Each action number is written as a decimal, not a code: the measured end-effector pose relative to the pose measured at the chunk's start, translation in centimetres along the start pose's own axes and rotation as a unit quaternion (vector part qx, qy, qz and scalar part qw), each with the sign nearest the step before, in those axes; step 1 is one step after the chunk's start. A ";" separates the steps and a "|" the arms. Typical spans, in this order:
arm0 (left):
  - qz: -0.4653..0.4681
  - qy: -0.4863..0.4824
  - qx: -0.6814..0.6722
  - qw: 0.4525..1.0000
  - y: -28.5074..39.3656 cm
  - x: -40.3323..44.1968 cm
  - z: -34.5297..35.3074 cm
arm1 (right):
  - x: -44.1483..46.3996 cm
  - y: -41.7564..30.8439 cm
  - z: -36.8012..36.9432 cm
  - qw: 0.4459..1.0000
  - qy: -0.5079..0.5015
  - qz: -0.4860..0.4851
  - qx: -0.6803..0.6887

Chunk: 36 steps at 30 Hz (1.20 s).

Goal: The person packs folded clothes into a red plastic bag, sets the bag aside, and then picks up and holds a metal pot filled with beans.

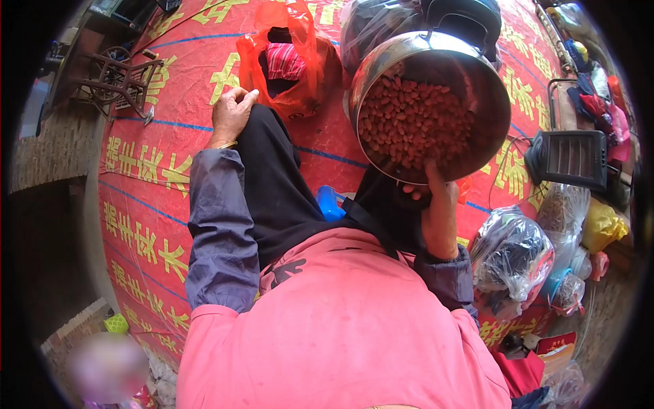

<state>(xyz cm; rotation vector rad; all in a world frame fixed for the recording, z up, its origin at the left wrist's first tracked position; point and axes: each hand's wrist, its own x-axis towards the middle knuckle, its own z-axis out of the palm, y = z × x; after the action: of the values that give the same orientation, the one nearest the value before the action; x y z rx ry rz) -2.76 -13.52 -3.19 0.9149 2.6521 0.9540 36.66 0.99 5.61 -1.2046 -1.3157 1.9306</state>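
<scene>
A: Where's the pot [490, 126], & what's the R hand [440, 187] up to?

B: Pot's out front, R of centre, by the R knee. R hand's clamped on its near rim: one digit, prob. the thumb, over the lip, others tucked below.

A: Why hold it there?

B: Near rim's the closest bit to grab, I'd guess. Mouth seems tipped twd the wearer, so the reddish nuts [402, 116] inside are in full view. Can't tell what takes the wt.

A: R arm pose?

B: Forearm [439, 232] points fwd, sleeve [446, 276] pushed back nr the elbow.

A: & the L hand [234, 112]?

B: Nothing in it. Rests on the L knee [266, 126], fingers loosely bent, prob. just for support; arm's nearly straight. Red bag [310, 102] sits just beyond on the red sheet [334, 142].
</scene>
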 end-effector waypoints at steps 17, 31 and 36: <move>0.004 0.002 0.001 1.000 0.1 0.0 -0.1 | 0.3 0.8 -0.4 1.000 0.004 -0.001 -0.007; 0.004 0.003 -0.001 1.000 -0.3 0.1 0.1 | 0.3 0.8 -0.4 1.000 0.003 -0.005 -0.021; 0.003 -0.001 0.000 1.000 -0.1 0.0 -0.1 | 0.1 0.6 -0.2 1.000 0.007 -0.016 -0.024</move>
<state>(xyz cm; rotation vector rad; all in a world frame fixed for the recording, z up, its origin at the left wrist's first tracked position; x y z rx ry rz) -2.85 -13.63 -3.19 0.9248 2.6495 0.9538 36.82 0.94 4.95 -1.2113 -1.3742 1.8755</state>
